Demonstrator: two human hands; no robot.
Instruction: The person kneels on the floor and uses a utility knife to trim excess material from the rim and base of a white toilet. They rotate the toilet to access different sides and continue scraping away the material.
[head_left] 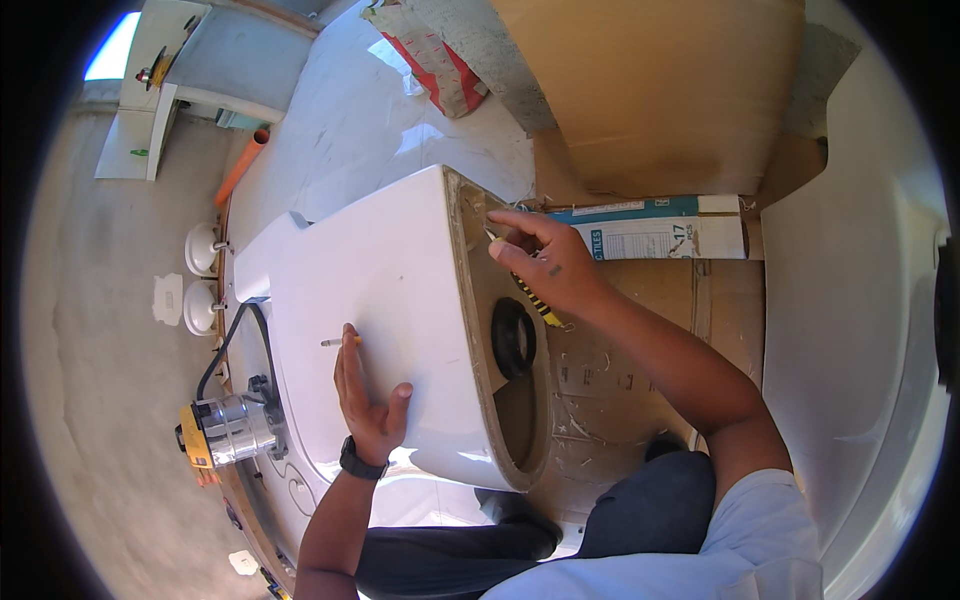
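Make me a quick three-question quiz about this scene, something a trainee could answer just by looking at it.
1. True or false: the left hand and the right hand both lie flat on the broad side of the white ceramic fixture.
2. What colour is the ring at the fixture's hollow end? A) white B) black C) orange
3. What is held between the fingers of the left hand?

Key:
1. False; only the left hand lies there, while the right is by the hollow end's rim.
2. B
3. A cigarette
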